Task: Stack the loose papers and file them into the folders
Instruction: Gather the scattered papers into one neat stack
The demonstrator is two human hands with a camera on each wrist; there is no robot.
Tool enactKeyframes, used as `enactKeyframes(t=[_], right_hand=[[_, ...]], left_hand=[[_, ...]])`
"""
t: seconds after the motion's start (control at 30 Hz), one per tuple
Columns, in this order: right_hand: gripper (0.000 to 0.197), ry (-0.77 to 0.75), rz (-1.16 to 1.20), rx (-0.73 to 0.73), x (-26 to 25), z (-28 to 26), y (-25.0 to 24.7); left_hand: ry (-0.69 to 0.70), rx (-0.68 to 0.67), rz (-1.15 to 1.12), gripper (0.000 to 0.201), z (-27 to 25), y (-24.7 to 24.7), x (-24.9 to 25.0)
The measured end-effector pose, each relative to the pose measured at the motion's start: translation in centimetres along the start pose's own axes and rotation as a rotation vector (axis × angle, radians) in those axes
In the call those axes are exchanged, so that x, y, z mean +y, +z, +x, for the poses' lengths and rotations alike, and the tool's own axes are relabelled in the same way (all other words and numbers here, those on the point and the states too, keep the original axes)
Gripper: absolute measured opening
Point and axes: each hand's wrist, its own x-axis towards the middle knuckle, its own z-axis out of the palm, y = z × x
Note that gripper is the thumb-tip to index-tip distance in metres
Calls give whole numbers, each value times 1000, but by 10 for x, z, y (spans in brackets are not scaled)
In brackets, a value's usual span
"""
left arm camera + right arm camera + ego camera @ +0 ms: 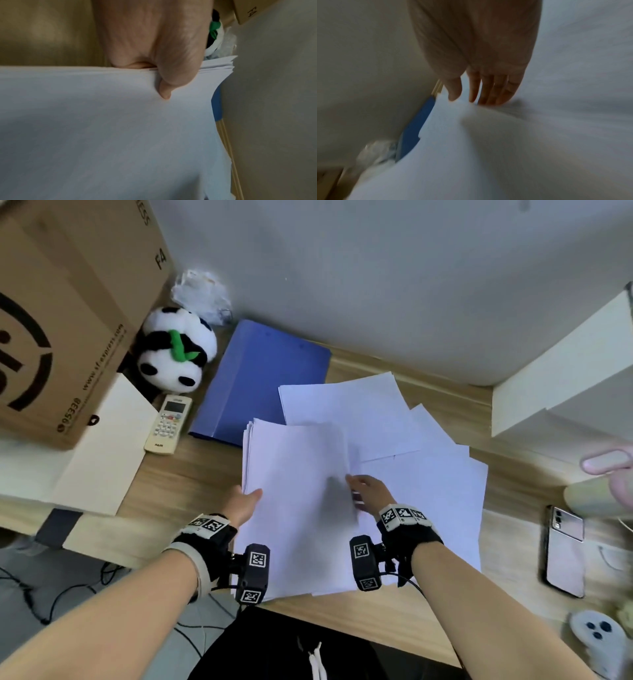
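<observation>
A stack of white papers (294, 491) lies tilted over the wooden desk in front of me. My left hand (245, 501) grips its left edge; in the left wrist view the thumb (171, 65) presses on the top sheet (102, 135) and the fingers are hidden underneath. My right hand (368, 491) is at the stack's right edge, where a sheet curls up. In the blurred right wrist view its fingers (486, 89) are straight and touch paper (471, 162). More loose sheets (428, 474) fan out to the right. A closed blue folder (263, 378) (418, 129) lies behind the stack.
A large cardboard box (68, 320), a panda plush (174, 354) and a white remote (168, 424) stand at the left. A phone (565, 549) lies at the right, beneath a white shelf unit (561, 378). The desk's front edge (376, 621) is close to my body.
</observation>
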Motion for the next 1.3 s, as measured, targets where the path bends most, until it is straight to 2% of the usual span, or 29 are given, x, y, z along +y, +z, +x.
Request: enactKeyframes(t=[0.1, 0.2, 0.27, 0.33, 0.4, 0.47, 0.53, 0.57, 0.6, 0.67, 0.73, 0.77, 0.83, 0.9, 0.97, 1.03, 1.1, 1.2, 1.3], right_hand=[[26, 147, 349, 145, -1, 11, -21], [53, 202, 623, 60, -5, 19, -29], [56, 209, 688, -15, -13, 25, -29], [47, 204, 673, -58, -21, 33, -29], [31, 235, 660, -29, -31, 41, -27], [16, 250, 515, -19, -33, 52, -24], [49, 235, 320, 1, -19, 83, -27], [56, 233, 226, 40, -7, 105, -30], [57, 233, 134, 60, 1, 120, -33], [53, 232, -47, 140, -11, 108, -25], [45, 136, -174, 187, -34, 77, -18], [40, 86, -241, 259, -39, 73, -17], [37, -1, -393, 294, -47, 67, -19], [32, -18, -381, 337, -49, 65, -24], [19, -33, -62, 514, -56, 54, -36], [22, -104, 190, 736, -57, 42, -49], [33, -191, 308, 872, -63, 25, -65], [36, -367, 319, 935, -78, 2, -94], [33, -549, 315, 968, -98, -16, -126]], left_hand=[[51, 38, 34, 63, 14, -17, 5], [63, 68, 21, 64, 23, -32, 6], [65, 69, 14, 63, 22, -36, 13], [70, 71, 63, 60, 12, -35, 25], [67, 84, 132, 55, 10, -31, 30], [71, 69, 142, 55, 8, -28, 33], [54, 53, 151, 61, 11, -28, 32], [44, 37, 152, 65, 13, -28, 30], [36, 11, 134, 69, 15, -30, 29], [41, -60, 106, 85, 21, -32, 25], [61, -113, 98, 111, 34, -32, 16], [57, -132, 102, 115, 41, -33, 11], [59, -143, 111, 100, 40, -31, 11], [52, -134, 93, 93, 27, -26, 20], [47, -156, 70, 92, 29, -19, 19], [68, -187, 94, 111, 62, -8, -1], [68, -209, 119, 121, 89, 7, -13], [93, -229, 148, 103, 74, 24, 5], [110, -233, 142, 70, 33, 36, 32]])
